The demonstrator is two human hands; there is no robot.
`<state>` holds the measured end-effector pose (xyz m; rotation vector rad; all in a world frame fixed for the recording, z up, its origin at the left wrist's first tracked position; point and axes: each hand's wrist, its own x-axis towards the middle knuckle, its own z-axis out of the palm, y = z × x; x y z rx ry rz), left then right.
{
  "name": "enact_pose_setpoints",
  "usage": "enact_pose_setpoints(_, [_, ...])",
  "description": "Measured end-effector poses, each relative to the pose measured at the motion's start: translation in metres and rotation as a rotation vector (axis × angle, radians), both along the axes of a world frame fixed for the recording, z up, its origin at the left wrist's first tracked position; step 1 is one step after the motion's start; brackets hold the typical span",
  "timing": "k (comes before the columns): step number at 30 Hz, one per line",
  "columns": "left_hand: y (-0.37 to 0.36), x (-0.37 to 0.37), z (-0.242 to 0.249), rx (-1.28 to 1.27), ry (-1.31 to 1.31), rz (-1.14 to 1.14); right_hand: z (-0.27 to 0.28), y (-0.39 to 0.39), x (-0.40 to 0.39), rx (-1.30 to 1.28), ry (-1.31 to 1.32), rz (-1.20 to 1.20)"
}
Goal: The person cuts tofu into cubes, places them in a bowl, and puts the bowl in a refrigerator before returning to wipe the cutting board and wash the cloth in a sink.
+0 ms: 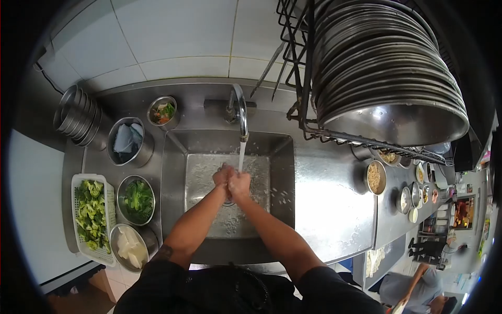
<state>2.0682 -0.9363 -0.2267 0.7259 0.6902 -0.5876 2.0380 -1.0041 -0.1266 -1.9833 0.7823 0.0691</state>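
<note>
Water (242, 156) runs from the curved metal faucet (242, 112) onto my hands over the steel sink (175, 209). My left hand (221, 177) and my right hand (239, 184) press together under the stream, fingers curled. Splashing water blurs the fingers, and whether anything lies between the palms is hidden. Drops fly out to the right, and shallow bubbly water covers the sink's bottom.
Left of the sink stand a white basket of broccoli (91, 214), a bowl of leafy greens (136, 200) and a bowl of white pieces (130, 248). Stacked metal bowls (387, 73) fill a rack at upper right. Two people (413, 288) are at lower right.
</note>
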Motion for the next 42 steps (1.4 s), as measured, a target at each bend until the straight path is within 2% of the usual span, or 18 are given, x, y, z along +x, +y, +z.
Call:
enact_pose_setpoints(2, [-0.003,-0.008,0.044,0.252,-0.024,0.041,0.007,-0.002,-0.008,-0.017,0.028,-0.062])
enact_pose_setpoints(4, [0.002,-0.012,0.109,0.11,0.039,-0.11,-0.138,-0.079,0.01,-0.012,-0.157,-0.116])
enact_pose_setpoints(5, [0.007,-0.013,0.128,-0.031,-0.055,-0.188,-0.205,-0.102,0.02,0.71,-0.226,-0.134])
enact_pose_setpoints(8, [0.036,-0.002,0.14,-0.184,-0.201,-0.266,-0.006,-0.086,0.023,0.897,0.022,-0.42])
enact_pose_setpoints(11, [0.043,0.004,0.156,0.179,0.263,-0.441,0.0,-0.023,-0.001,0.379,-0.413,-0.004])
enact_pose_setpoints(12, [0.051,0.001,0.064,0.176,0.263,-0.442,0.003,0.006,-0.01,0.124,-0.366,0.009])
enact_pose_setpoints(14, [0.054,0.023,-0.099,-1.227,-0.397,-0.556,0.029,0.04,-0.017,0.097,-0.443,0.151])
enact_pose_setpoints(16, [0.062,-0.01,-0.012,-0.894,-0.504,-0.413,0.053,0.041,-0.009,-0.056,-0.223,0.168])
enact_pose_setpoints(19, [-0.004,-0.014,0.09,0.1,0.191,-0.068,0.044,-0.01,0.016,-0.076,-0.133,0.013])
enact_pose_setpoints(22, [0.006,-0.007,0.018,-0.53,0.069,-0.021,0.0,0.001,0.012,-0.406,-0.192,-0.022])
enact_pose_setpoints(23, [0.022,-0.006,0.045,0.129,-0.193,-0.273,0.015,0.013,0.001,-0.264,-0.177,-0.041])
enact_pose_setpoints(27, [0.011,0.016,-0.003,0.159,0.067,-0.073,-0.013,0.005,0.004,0.001,-0.117,-0.157])
enact_pose_setpoints(32, [0.027,0.015,0.121,0.21,0.1,-0.193,0.039,-0.033,0.019,0.506,0.005,0.062])
enact_pose_setpoints(34, [0.024,0.009,0.108,0.136,0.201,-0.135,0.017,-0.044,0.018,0.478,0.109,0.231])
enact_pose_setpoints(37, [0.009,0.006,0.089,0.097,-0.078,-0.159,-0.006,-0.067,0.018,0.34,-0.309,-0.102])
enact_pose_setpoints(38, [0.003,0.002,0.114,0.096,-0.079,-0.154,-0.061,-0.098,0.022,0.417,-0.208,-0.114])
enact_pose_setpoints(40, [-0.005,-0.002,0.154,0.192,-0.235,-0.373,0.023,-0.092,0.002,0.916,0.184,-0.375])
enact_pose_setpoints(42, [-0.004,0.005,0.155,0.204,-0.206,-0.468,0.002,-0.105,-0.005,1.182,0.141,-0.283])
